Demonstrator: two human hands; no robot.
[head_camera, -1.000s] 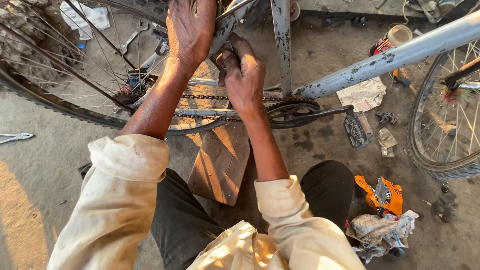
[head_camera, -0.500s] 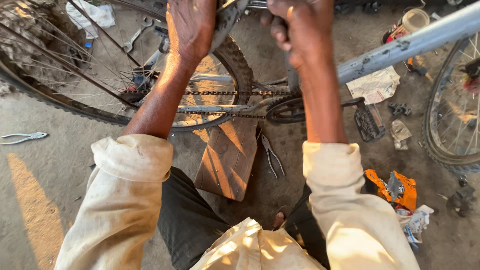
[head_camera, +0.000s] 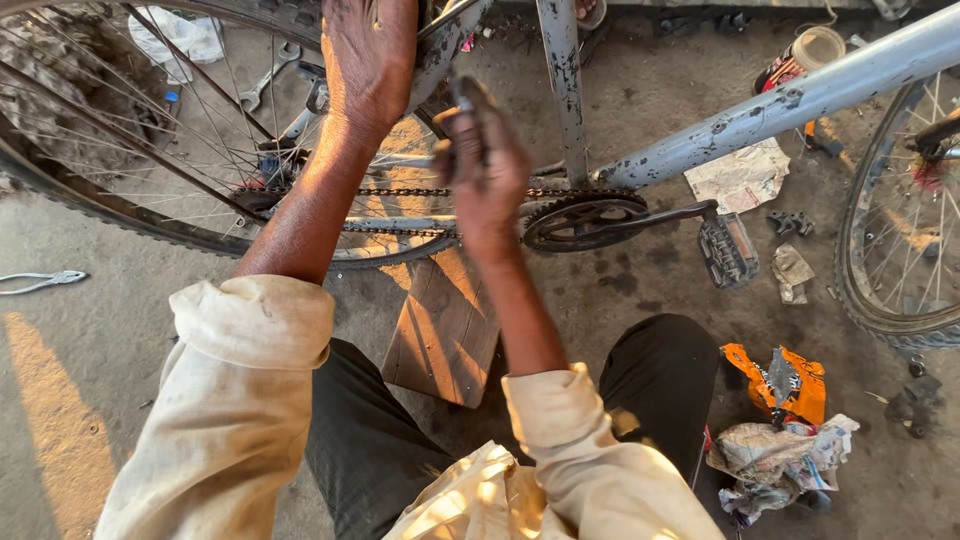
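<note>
Left grip: my left hand (head_camera: 368, 62) is clenched on the seat stay (head_camera: 447, 45), top centre of frame.
Right grip: my right hand (head_camera: 487, 170) pinches a small dark tool (head_camera: 464, 97).
Handling: frame stiff, heavy; chain (head_camera: 400, 192) greasy, slippery.
Room: spokes (head_camera: 150, 120) crowd left; floor (head_camera: 640, 290) open lower centre.

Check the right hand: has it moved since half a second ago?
Yes. The right hand has dropped from the grey frame tube, leftward, to just above the chain.
</note>
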